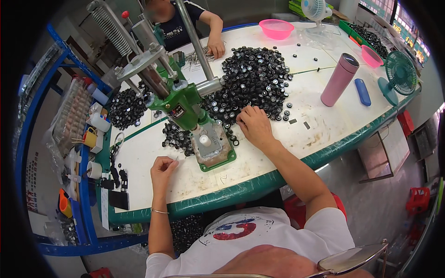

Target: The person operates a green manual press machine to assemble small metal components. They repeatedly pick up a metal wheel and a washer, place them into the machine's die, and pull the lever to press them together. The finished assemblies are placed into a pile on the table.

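A green hand press (204, 139) with a steel lever and spring stands on the table before me. A small white round piece (204, 140) sits on its base plate. Left of the base, my left hand (162, 170) is closed in a pinch, a thin light sliver showing at its fingertips, too small to name. To the press's right, my right hand (256, 127) rests at the near edge of a big pile of small black wheels (255, 74). Its fingers are bent down among the wheels, and the fingertips are partly hidden.
Across the table a person's hand (215, 47) is at a heap of thin metal pins (197, 58). More black wheels (127, 109) lie left of the press. To the right stand a pink tumbler (340, 79), a blue case (362, 92) and a green fan (399, 74). A pink basin (276, 29) sits farther back.
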### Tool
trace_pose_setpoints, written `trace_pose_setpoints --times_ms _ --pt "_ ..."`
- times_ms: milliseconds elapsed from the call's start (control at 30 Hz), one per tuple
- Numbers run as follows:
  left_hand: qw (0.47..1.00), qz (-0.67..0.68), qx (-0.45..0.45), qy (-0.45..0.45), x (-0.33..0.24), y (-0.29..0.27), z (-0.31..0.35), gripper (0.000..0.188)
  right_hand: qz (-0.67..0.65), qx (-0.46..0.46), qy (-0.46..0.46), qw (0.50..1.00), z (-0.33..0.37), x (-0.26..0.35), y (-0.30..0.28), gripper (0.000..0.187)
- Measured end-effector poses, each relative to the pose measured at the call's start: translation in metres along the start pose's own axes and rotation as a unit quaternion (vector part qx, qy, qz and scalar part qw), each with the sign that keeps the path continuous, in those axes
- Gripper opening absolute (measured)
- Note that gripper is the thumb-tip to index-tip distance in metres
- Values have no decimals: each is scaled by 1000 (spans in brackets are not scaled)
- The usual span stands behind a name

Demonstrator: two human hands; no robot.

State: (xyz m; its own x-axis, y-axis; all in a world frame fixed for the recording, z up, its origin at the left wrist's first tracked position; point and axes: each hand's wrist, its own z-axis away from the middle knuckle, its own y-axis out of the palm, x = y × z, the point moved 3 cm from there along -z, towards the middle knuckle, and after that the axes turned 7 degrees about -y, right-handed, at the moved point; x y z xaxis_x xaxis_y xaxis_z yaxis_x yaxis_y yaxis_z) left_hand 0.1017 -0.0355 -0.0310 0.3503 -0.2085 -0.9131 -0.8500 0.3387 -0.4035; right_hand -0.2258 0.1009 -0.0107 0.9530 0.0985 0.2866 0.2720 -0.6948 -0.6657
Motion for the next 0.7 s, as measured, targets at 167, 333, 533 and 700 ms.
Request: trace_pose_setpoints --times_ms 167,333,533,700 --pt "993 103 5 -59 -26 14 -7 13 -26 24 -8 999 3 -6 3 8" --pt "942 314 54 -105 -45 36 -27 14 -67 26 -19 997 1 -4 3 8" --pt "920 378 71 -72 -50 54 -46 23 -163 21 30 986 -13 2 -8 18" --pt "939 330 7 -96 -29 57 -40 20 -247 26 52 967 -25 33 -8 16"
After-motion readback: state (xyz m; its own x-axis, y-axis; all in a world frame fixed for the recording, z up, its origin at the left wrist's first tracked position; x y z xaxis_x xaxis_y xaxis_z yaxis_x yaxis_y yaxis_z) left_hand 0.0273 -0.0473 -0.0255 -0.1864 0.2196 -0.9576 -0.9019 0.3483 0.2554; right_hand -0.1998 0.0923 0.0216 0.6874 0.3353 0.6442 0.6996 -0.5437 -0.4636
